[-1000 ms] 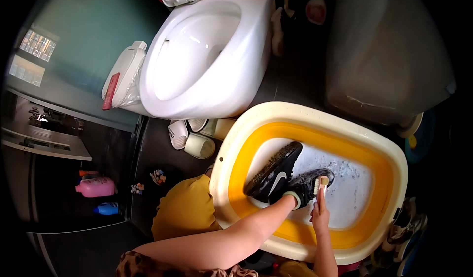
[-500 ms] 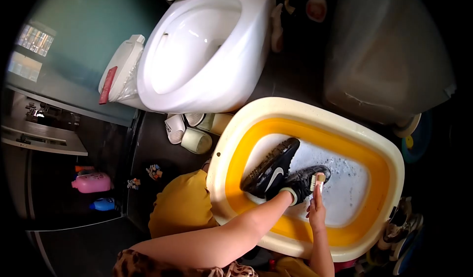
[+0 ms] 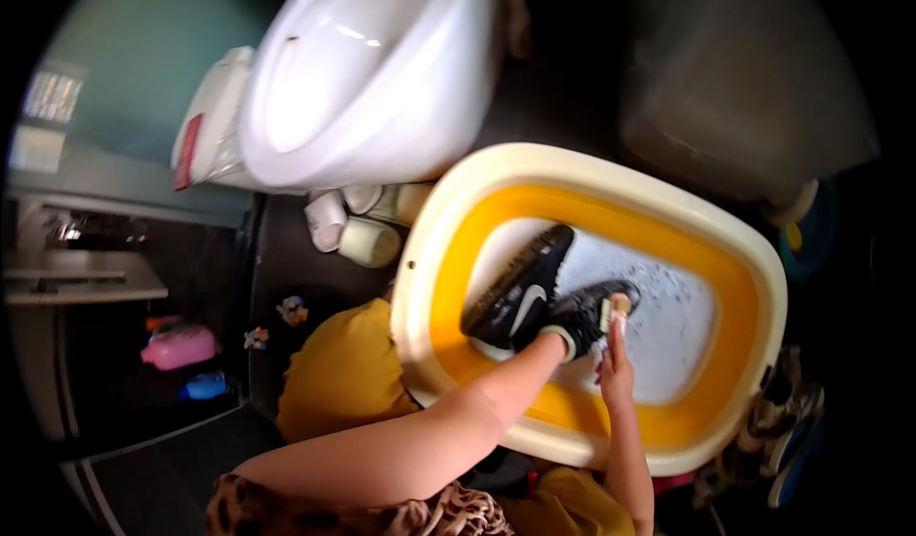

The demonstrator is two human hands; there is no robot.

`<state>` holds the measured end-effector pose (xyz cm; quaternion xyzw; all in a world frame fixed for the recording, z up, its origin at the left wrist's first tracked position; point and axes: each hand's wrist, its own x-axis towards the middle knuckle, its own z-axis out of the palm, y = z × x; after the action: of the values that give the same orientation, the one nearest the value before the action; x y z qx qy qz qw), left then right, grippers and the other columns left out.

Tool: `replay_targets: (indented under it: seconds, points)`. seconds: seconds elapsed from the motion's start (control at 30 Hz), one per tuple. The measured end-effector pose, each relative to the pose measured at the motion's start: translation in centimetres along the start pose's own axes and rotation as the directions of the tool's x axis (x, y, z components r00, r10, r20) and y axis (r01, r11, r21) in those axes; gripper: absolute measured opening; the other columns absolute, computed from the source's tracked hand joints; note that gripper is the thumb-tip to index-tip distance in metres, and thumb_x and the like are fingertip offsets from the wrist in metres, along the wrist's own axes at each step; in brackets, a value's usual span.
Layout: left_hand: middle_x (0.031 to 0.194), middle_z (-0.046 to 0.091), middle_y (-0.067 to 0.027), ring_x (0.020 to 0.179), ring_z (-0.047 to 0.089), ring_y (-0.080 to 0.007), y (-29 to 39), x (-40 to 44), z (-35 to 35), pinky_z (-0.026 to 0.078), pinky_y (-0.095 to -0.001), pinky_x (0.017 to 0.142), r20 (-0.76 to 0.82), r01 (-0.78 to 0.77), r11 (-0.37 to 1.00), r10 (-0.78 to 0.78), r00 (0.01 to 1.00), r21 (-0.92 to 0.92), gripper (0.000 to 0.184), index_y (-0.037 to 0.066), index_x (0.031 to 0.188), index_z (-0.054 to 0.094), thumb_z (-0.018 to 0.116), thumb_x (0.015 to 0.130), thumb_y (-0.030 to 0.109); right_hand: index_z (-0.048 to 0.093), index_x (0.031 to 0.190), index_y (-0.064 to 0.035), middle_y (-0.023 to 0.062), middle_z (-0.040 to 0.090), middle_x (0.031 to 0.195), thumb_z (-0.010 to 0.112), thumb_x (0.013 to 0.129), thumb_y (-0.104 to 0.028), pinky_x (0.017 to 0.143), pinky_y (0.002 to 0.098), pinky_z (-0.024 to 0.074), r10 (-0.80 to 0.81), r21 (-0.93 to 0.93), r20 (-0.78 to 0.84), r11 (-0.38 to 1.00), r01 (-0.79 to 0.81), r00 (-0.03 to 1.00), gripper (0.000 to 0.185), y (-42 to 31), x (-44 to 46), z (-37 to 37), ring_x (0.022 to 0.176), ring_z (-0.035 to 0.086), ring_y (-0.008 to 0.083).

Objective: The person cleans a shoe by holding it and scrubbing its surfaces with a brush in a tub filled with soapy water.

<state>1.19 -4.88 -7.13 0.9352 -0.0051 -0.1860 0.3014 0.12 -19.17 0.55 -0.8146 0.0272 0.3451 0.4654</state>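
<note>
Touching a black shoe (image 3: pixel 584 309) in the tub (image 3: pixel 408 317): a brush (image 3: pixel 622 303), gripped by the right hand (image 3: pixel 616 378).
The left hand's grip, hidden inside, cannot be told; probably slippery, the shoe is best braced there.

Two black shoes (image 3: pixel 520 298), one basin (image 3: pixel 412 321), one brush (image 3: pixel 620 304), one toilet (image 3: pixel 420 107), one pink bottle (image 3: pixel 179 347) and one blue bottle (image 3: pixel 204 386) are showing.
</note>
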Motion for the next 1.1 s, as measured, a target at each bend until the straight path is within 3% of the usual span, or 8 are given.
replay_targets:
  seconds: [0.27, 0.37, 0.57, 0.63, 0.73, 0.83, 0.9, 1.1]
  points:
    - [0.134, 0.048, -0.012, 0.123, 0.047, -0.0159, 0.4, 0.2, -6.1, 0.037, -0.0334, 0.104, 0.012, -0.01, 0.99, 0.011, 1.0, -0.143, 0.046, 0.016, 0.126, 0.053, 0.049, 0.087, 0.041, 0.048, 0.136, -0.0162, -0.0018, 0.055, 0.082, 0.047, 0.094, -0.008, 0.053, 0.0218, 0.0384, -0.125, 0.004, -0.497, 0.989, 0.146, 0.859, 0.042, 2.9, 3.9, -7.6, 0.058, 0.04, 0.0066]
    - [0.136, 0.045, -0.0134, 0.124, 0.045, -0.0196, 0.6, 0.9, -6.3, 0.036, -0.0344, 0.104, 0.002, -0.037, 0.994, 0.037, 0.999, -0.103, 0.047, 0.014, 0.129, 0.05, 0.048, 0.088, 0.038, 0.046, 0.135, -0.0189, 0.0183, 0.065, 0.098, 0.049, 0.093, -0.013, 0.076, 0.0399, 0.0477, -0.29, -0.332, -0.603, 0.938, 0.096, 0.743, 0.043, 8.6, 6.8, -11.0, 0.082, 0.062, 0.0355]
    - [0.139, 0.039, -0.0162, 0.125, 0.043, -0.0271, 0.1, 2.6, -4.1, 0.036, -0.0364, 0.104, -0.118, -0.278, 0.876, 0.349, 0.93, 0.394, 0.049, 0.011, 0.134, 0.042, 0.045, 0.09, 0.034, 0.043, 0.138, -0.0264, 0.0151, 0.066, 0.102, 0.05, 0.092, -0.012, 0.068, 0.0342, 0.0484, 0.108, 0.207, -0.127, 0.975, -0.08, 0.986, 0.049, 3.8, 2.2, -4.7, 0.071, 0.059, 0.0262]
    - [0.139, 0.038, -0.018, 0.124, 0.043, -0.0302, 2.4, 2.7, -5.9, 0.038, -0.0386, 0.102, -0.145, -0.183, 0.974, 0.202, 0.969, 0.134, 0.05, 0.01, 0.133, 0.043, 0.05, 0.089, 0.031, 0.044, 0.138, -0.0267, 0.0148, 0.066, 0.107, 0.051, 0.092, -0.01, 0.071, 0.0334, 0.0495, 0.231, 0.34, -0.084, 0.921, -0.19, 0.969, 0.049, 1.3, 0.3, -4.9, 0.076, 0.062, 0.0231]
    - [0.112, 0.057, -0.0205, 0.106, 0.053, -0.0337, 3.1, 3.3, -7.9, 0.041, -0.0392, 0.098, -0.224, -0.208, 0.965, 0.17, 0.96, -0.161, 0.041, 0.005, 0.113, 0.057, 0.061, 0.082, 0.033, 0.045, 0.137, -0.0221, 0.0088, 0.062, 0.12, 0.048, 0.095, -0.009, 0.072, 0.0285, 0.0486, -0.198, -0.135, -0.17, 0.975, 0.176, 0.965, 0.044, -0.7, -2.1, -2.9, 0.083, 0.063, 0.0152]
    - [0.129, 0.048, -0.0185, 0.118, 0.048, -0.0297, 0.5, 5.3, -3.9, 0.037, -0.037, 0.102, -0.119, -0.226, 0.913, 0.197, 0.973, -0.34, 0.044, 0.006, 0.127, 0.048, 0.047, 0.089, 0.03, 0.044, 0.134, -0.0364, 0.0236, 0.062, 0.083, 0.052, 0.092, -0.013, 0.064, 0.0404, 0.0502, -0.216, -0.405, -0.027, 0.895, 0.187, 0.976, 0.049, -2.3, 0.0, -0.6, 0.071, 0.063, 0.0375]
    - [0.126, 0.05, -0.0214, 0.118, 0.049, -0.0289, 1.5, 2.6, -4.6, 0.038, -0.0402, 0.1, -0.321, -0.11, 0.994, 0.11, 0.941, 0.019, 0.05, 0.004, 0.126, 0.049, 0.048, 0.088, 0.036, 0.044, 0.135, -0.0341, 0.022, 0.06, 0.073, 0.05, 0.092, -0.017, 0.058, 0.0461, 0.0469, -0.285, -0.541, -0.153, 0.826, 0.161, 0.946, 0.046, -2.6, 3.9, -1.5, 0.065, 0.059, 0.0411]
    - [0.137, 0.043, -0.0154, 0.128, 0.038, -0.0242, 3.7, 1.9, -7.6, 0.028, -0.0321, 0.107, 0.043, -0.084, 0.98, 0.093, 0.995, -0.183, 0.055, 0.006, 0.133, 0.043, 0.028, 0.093, 0.04, 0.042, 0.137, -0.0309, 0.0279, 0.061, 0.089, 0.051, 0.091, -0.014, 0.072, 0.0419, 0.051, -0.209, -0.311, -0.078, 0.934, 0.175, 0.975, 0.051, -2.6, -0.5, 2.1, 0.079, 0.064, 0.0397]
